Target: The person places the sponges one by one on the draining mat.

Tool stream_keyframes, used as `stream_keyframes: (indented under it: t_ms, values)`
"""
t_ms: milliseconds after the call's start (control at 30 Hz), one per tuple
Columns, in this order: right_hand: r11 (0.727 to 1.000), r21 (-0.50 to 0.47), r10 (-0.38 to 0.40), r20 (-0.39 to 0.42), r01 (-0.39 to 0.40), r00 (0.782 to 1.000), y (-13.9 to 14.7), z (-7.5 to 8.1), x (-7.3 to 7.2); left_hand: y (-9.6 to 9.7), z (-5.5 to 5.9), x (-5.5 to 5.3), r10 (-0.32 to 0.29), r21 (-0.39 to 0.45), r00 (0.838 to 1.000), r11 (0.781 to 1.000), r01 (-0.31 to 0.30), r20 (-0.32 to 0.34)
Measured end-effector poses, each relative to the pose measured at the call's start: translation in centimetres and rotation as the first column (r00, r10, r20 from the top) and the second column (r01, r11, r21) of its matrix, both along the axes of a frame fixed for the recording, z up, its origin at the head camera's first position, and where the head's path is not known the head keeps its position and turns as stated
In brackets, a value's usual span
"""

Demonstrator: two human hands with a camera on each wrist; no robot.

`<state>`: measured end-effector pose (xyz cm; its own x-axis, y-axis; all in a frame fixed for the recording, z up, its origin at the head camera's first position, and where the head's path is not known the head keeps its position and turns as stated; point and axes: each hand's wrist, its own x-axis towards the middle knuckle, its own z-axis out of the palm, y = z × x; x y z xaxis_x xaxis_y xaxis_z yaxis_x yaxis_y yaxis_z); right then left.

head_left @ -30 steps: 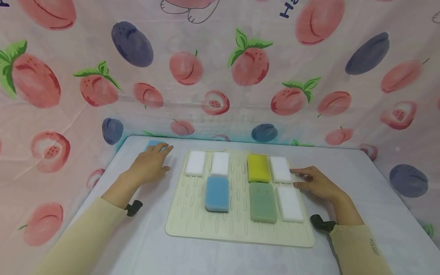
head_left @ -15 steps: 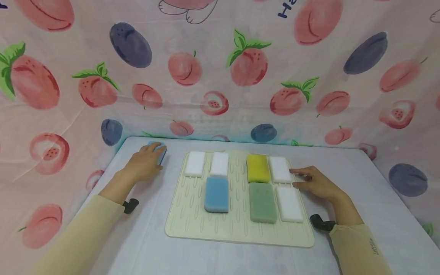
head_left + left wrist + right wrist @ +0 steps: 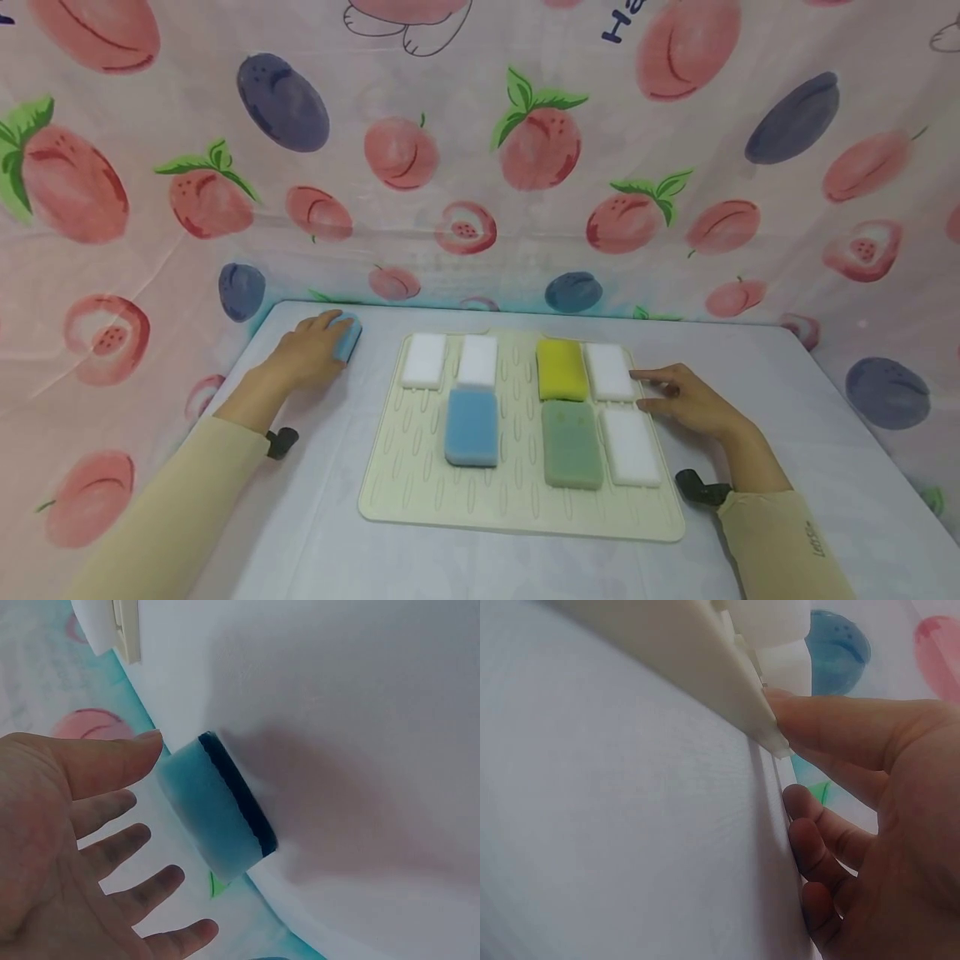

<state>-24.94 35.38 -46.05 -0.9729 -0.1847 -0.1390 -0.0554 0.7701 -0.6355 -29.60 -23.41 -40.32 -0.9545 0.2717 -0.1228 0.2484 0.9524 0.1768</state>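
Observation:
A blue sponge [image 3: 347,337] with a dark scouring layer lies on the white table at the far left. My left hand [image 3: 306,350] is over its left side in the head view. In the left wrist view the fingers [image 3: 124,896] are spread apart beside the sponge [image 3: 214,810], thumb close to its edge, with no grip visible. My right hand [image 3: 686,400] rests at the right edge of the cream ribbed mat [image 3: 420,492], beside two white sponges [image 3: 611,372]. In the right wrist view its thumb [image 3: 832,727] touches the mat's rim; the other fingers are loosely bent.
On the mat lie a second blue sponge [image 3: 472,427], a yellow sponge [image 3: 562,369], a green sponge [image 3: 572,444] and two more white sponges [image 3: 424,361] at the back left. A fruit-print cloth [image 3: 450,100] hangs behind the table.
My left hand has moved left and slightly down to the blue sponge at the far left, uncovering more of it. The right hand stays at the mat's edge.

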Motion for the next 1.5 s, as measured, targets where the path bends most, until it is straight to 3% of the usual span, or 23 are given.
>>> stream_keyframes:
  t_ms: [633, 967, 1500]
  values:
    - [1.0, -0.009, 0.013, -0.016, -0.013, 1.0, 0.0, 0.1, 0.1, -0.8, 0.0, -2.2, 0.018, 0.019, 0.995, 1.0, -0.02, 0.095]
    - [1.0, -0.001, 0.014, -0.028, -0.014, 1.0, 0.1, -0.1, -0.1, -1.0, 0.5, -3.4, -0.025, 0.027, 0.986, 0.999, 0.02, 0.165]
    - [1.0, -0.012, -0.013, 0.012, 0.013, 1.0, -0.1, 0.1, 0.0, -1.6, 0.3, -4.8, -0.124, 0.041, 0.978, 0.992, 0.119, 0.166]
